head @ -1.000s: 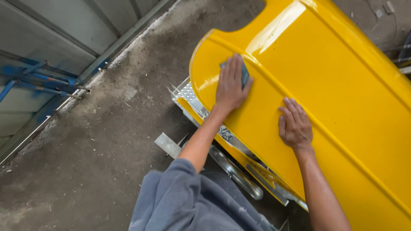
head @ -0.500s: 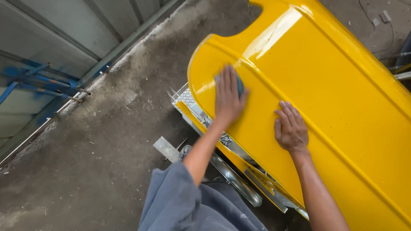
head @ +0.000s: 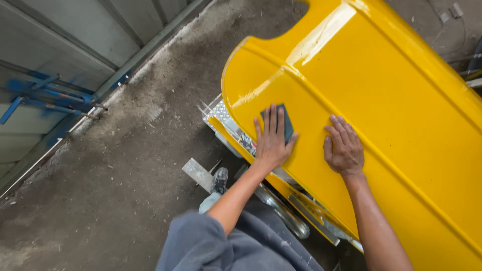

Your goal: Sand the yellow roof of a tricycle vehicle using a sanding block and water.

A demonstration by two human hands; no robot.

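A dark sanding pad (head: 286, 122) is pressed flat under the left hand (head: 271, 137), fingers laid straight and close together over it, on a glossy yellow panel (head: 391, 100). The pad is placed just inside the panel's rounded lower-left edge, below a raised crease that runs diagonally across the surface. The right hand (head: 345, 148) is laid palm-down just beside, fingers slightly spread, nothing held. Wide bare yellow surface is left above and to the right of both hands. Beneath the panel's near edge a metal stand (head: 236, 133) is seen. To the left, dusty concrete floor (head: 125, 165) is left open as far as a grey wall (head: 65, 45).
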